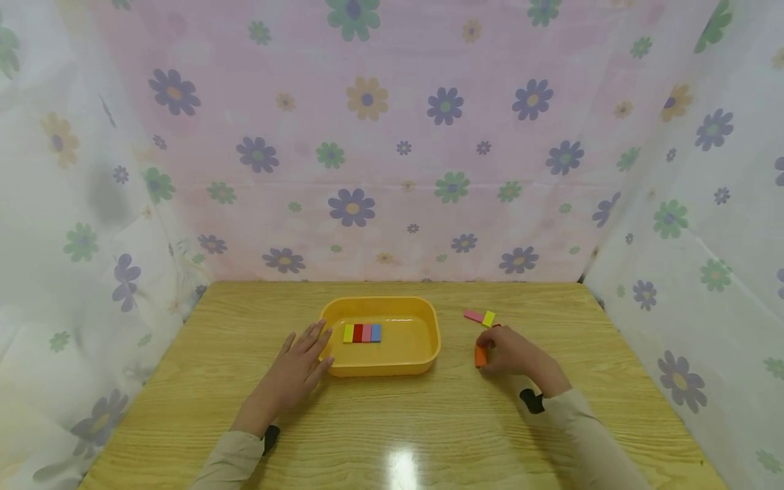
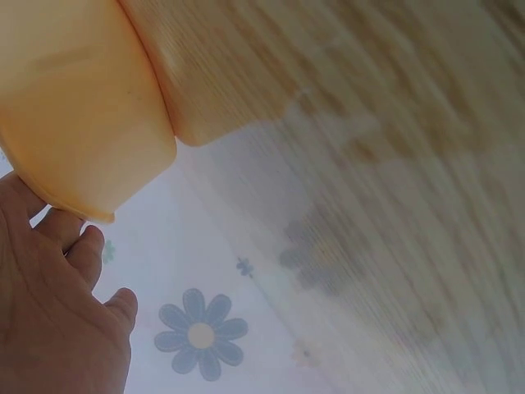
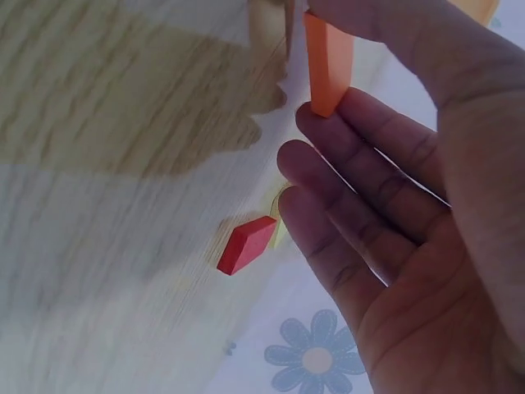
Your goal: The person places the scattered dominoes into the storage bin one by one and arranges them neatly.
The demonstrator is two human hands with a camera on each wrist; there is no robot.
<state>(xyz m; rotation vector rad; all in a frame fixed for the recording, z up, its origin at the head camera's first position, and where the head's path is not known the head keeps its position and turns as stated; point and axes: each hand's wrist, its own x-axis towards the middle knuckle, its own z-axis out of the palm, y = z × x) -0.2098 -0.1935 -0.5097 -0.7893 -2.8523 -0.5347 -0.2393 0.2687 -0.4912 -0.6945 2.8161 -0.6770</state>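
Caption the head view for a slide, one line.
Right hand pinches an orange block beside a yellow tray holding four coloured blocks; left hand touches the tray.

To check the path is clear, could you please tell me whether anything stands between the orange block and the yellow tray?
Nothing visible stands on the table between the orange block, held in the right hand, and the yellow tray; only the tray's own raised wall faces it.

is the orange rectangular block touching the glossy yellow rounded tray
Apart: the head view shows a strip of wood-grain tabletop between the orange rectangular block and the glossy yellow rounded tray.
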